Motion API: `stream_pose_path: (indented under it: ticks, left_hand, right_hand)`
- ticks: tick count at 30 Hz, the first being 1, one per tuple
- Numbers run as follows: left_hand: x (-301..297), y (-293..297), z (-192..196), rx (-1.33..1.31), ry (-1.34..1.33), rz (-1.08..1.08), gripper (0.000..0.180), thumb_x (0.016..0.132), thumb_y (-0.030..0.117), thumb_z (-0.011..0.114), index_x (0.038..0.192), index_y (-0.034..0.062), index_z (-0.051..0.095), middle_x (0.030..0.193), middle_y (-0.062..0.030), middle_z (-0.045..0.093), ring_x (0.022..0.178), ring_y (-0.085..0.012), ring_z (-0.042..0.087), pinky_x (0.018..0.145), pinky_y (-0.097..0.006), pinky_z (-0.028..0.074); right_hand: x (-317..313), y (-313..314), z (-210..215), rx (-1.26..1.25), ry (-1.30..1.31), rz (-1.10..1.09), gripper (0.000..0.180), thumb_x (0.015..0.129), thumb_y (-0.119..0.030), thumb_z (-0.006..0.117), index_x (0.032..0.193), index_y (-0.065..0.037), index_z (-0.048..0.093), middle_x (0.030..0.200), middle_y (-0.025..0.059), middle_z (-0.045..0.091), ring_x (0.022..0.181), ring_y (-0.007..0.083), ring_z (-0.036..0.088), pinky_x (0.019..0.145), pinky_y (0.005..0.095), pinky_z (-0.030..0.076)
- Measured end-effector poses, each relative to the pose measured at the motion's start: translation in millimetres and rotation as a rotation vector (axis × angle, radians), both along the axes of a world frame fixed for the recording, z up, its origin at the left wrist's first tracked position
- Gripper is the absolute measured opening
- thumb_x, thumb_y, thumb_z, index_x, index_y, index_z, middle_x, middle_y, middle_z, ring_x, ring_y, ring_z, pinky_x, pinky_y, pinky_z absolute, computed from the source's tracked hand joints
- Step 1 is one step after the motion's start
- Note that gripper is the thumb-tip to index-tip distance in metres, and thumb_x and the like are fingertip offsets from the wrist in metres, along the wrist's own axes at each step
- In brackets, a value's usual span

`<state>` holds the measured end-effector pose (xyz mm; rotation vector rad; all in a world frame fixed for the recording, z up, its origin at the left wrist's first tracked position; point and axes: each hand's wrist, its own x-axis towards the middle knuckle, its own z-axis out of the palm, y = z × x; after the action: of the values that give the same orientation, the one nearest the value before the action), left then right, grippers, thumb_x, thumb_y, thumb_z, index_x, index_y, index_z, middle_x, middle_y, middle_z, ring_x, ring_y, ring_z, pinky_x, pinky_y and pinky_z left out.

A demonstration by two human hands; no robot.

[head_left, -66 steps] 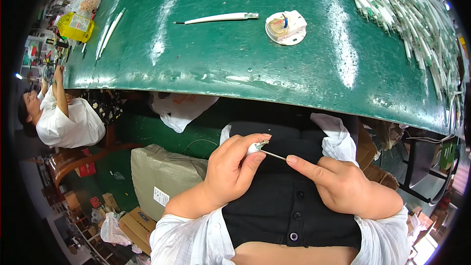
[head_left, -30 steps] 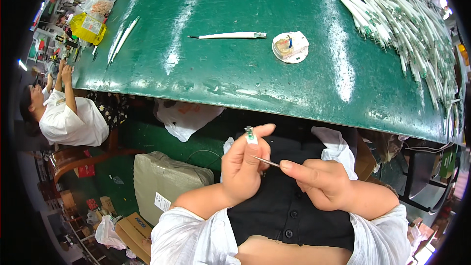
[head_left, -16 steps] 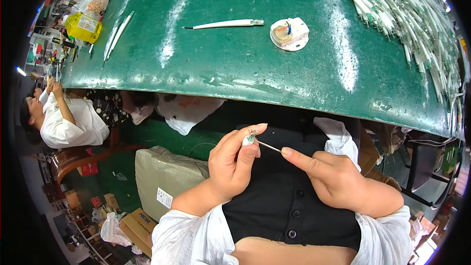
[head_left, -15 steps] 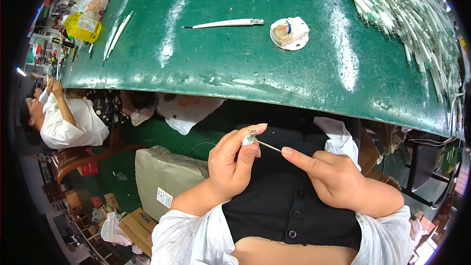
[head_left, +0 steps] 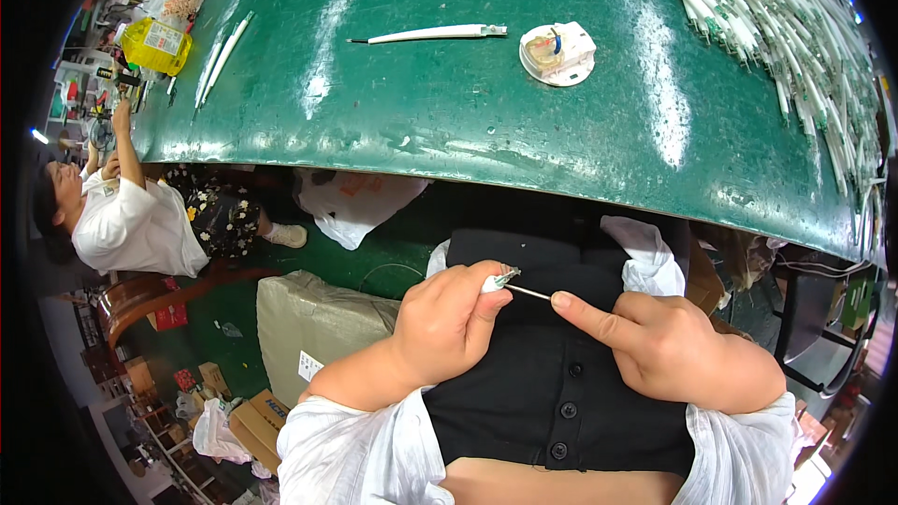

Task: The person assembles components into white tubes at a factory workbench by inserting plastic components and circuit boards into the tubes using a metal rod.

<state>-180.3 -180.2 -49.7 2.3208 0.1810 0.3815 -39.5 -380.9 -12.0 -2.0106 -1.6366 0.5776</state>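
In my left hand (head_left: 449, 318) a small white-sleeved piece (head_left: 492, 284) is pinched between thumb and fingers, its green and silver tip pointing up and right. Most of that piece is hidden in the hand. My right hand (head_left: 645, 341) is closed around a thin metal rod (head_left: 529, 293), like a screwdriver shaft, with the index finger stretched along it. The rod's far end meets or nearly meets the piece's tip; exact contact cannot be made out. Both hands are above my lap, in front of the table edge.
On the green table (head_left: 421, 103) lie a white sleeved strip (head_left: 435, 34), a round white fixture (head_left: 558, 54) and a large pile of white strips (head_left: 758, 28). A yellow bottle (head_left: 156, 46) stands at left, near a seated co-worker (head_left: 140, 229). A wrapped box (head_left: 323, 337) is beside me.
My left hand has lowered slightly and turned, so the piece's tip now points more to the right. The right hand has shifted a little right and down with the rod. The co-worker's arm has reached forward.
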Motion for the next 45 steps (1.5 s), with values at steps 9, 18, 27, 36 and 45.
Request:
stream_pose_path:
  ticks: [9,18,27,36,45]
  left_hand:
    - [-0.8,-8.6,-3.7,0.047,-0.054,0.013,0.016,0.091,0.013,0.055,0.092,-0.0021,0.060,0.074,-0.0109,0.062,0.057,-0.0230,0.059,0.054,-0.030,0.048]
    - [4.4,-17.8,1.4,-0.180,-0.139,0.104,0.026,0.096,0.021,0.048,0.092,-0.0020,0.058,0.062,-0.0041,0.052,0.050,-0.0109,0.048,0.048,-0.024,0.039]
    - [10.3,-24.4,4.0,-0.669,-0.094,0.006,0.041,0.099,0.034,0.036,0.106,-0.0039,0.052,0.058,0.0018,0.043,0.050,-0.0032,0.036,0.045,-0.020,0.029]
    - [19.3,-17.6,-7.3,-1.311,-0.088,-0.277,0.049,0.100,0.039,0.032,0.115,-0.0029,0.052,0.060,0.0013,0.040,0.051,-0.0048,0.034,0.047,-0.020,0.030]
    - [23.2,-3.1,2.1,-0.791,-0.108,0.007,0.029,0.096,0.022,0.050,0.111,0.0015,0.062,0.069,-0.0028,0.057,0.062,-0.0082,0.053,0.056,-0.020,0.041]
  right_hand:
    - [-6.0,0.0,-3.0,0.028,0.108,0.000,0.068,0.067,0.002,0.057,0.133,-0.016,0.050,0.058,0.0054,0.039,0.039,0.0188,0.042,0.038,0.0320,0.043]
    - [-7.3,7.1,-27.1,0.278,0.344,-0.037,0.070,0.067,0.011,0.055,0.133,-0.014,0.050,0.055,0.0057,0.040,0.042,0.0203,0.044,0.040,0.0328,0.042]
    - [0.1,15.8,-34.8,0.353,0.632,-0.017,0.057,0.076,0.012,0.052,0.129,-0.009,0.053,0.063,0.0101,0.053,0.049,0.0208,0.052,0.047,0.0303,0.044]
    - [4.8,25.1,-59.9,0.515,0.733,0.055,0.047,0.085,0.011,0.049,0.130,-0.005,0.050,0.065,0.0091,0.054,0.051,0.0157,0.052,0.046,0.0276,0.042]
    - [10.3,19.3,-35.2,0.427,0.224,-0.081,0.060,0.070,0.008,0.058,0.126,-0.014,0.057,0.058,0.0044,0.044,0.046,0.0191,0.046,0.043,0.0297,0.041]
